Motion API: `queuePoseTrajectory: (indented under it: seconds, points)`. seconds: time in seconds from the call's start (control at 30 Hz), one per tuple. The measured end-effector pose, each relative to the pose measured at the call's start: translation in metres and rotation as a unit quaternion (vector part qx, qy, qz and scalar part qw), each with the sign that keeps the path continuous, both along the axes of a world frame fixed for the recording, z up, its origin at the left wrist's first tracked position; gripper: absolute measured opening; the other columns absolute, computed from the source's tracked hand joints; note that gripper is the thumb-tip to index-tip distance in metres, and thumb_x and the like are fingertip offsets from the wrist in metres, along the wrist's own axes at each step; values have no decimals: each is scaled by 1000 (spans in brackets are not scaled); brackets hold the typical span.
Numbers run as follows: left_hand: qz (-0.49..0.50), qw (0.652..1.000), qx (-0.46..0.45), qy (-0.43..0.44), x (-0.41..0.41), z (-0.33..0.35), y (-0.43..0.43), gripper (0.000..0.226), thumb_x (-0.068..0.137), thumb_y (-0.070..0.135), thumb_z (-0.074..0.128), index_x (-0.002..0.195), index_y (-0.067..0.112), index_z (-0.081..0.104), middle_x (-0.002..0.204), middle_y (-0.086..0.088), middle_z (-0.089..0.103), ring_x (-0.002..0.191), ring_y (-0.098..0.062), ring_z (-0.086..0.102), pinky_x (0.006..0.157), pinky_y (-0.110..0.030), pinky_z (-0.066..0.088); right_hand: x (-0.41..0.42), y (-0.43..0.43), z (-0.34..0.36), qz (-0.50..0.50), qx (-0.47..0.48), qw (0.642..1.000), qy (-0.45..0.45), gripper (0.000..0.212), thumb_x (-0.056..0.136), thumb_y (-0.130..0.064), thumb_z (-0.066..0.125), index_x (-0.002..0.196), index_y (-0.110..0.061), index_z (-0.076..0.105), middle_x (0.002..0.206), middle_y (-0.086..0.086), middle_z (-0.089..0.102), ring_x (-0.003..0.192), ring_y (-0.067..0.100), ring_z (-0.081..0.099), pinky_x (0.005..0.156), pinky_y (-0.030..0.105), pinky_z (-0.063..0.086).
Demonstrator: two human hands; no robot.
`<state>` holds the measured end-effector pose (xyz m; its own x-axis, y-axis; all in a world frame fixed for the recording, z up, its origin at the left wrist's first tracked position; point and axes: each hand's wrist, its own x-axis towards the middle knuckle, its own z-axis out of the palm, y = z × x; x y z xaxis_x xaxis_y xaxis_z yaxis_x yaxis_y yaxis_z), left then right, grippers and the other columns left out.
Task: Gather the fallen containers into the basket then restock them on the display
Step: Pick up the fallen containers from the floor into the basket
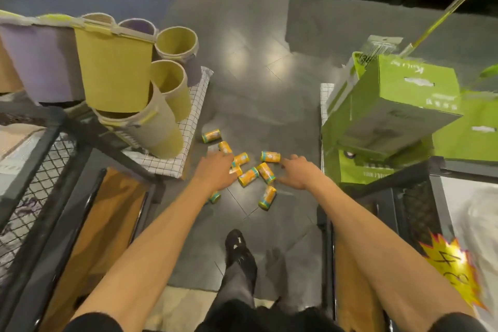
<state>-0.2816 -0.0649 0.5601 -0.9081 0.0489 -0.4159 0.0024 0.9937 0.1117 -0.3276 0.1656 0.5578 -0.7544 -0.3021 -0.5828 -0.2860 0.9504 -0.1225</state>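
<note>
Left hand (pixel 215 170) and right hand (pixel 296 172) hang loosely spread, gripping nothing, over small yellow teal-banded cylindrical containers (pixel 266 172) scattered on the grey tiled floor (pixel 291 221), centre frame.

We hold both bare arms straight out and down, left hand (pixel 215 170) and right hand (pixel 296 173) near each other, palms down, fingers loosely extended.
</note>
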Motion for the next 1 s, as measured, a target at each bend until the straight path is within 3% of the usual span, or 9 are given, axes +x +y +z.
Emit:
queuePoseTrajectory:
  seconds: [0.13, 0.23, 0.4, 0.57, 1.0]
  points:
    - [-24, 1000, -11, -15, -39, -21, -2, 44, 91, 42, 52, 125, 15, 53, 128, -10, 57, 116, -33, 54, 83, -41, 44, -32, -6, -19, -19, 2, 1000, -21, 53, 93, -40, 52, 140, -17, 45, 138, 14, 45, 128, 36, 42, 101, 47, 42]
    - [-23, 999, 6, -33, -61, -42, -1, 45, 90, 43, 53, 126, 16, 53, 128, -10, 56, 119, -33, 52, 89, -43, 44, -52, -8, -38, -37, -1, 999, -34, 55, 92, -34, 57, 142, -16, 42, 139, 15, 44, 129, 36, 41, 101, 46, 42]
    - [-13, 997, 27, -68, -91, -90, 3, 43, 88, 39, 55, 123, 14, 55, 124, -13, 58, 115, -34, 55, 83, -41, 46, -77, -3, -95, -68, 6, 995, -67, 52, 95, -35, 54, 138, -9, 46, 136, 18, 46, 126, 37, 42, 99, 46, 44]
    - [3, 992, 47, -117, -113, -155, 10, 45, 91, 39, 54, 128, 15, 51, 131, -14, 54, 122, -35, 49, 87, -44, 44, -91, 9, -167, -71, 24, 991, -111, 50, 96, -34, 51, 138, -8, 46, 136, 20, 46, 127, 38, 42, 101, 46, 42]
    - [-39, 991, 37, -122, -189, -414, 36, 49, 89, 42, 60, 128, 14, 53, 126, -15, 59, 119, -36, 53, 87, -45, 47, -123, 28, -427, -131, 16, 981, -143, 46, 92, -26, 52, 135, -9, 47, 134, 20, 48, 125, 40, 44, 100, 46, 44]
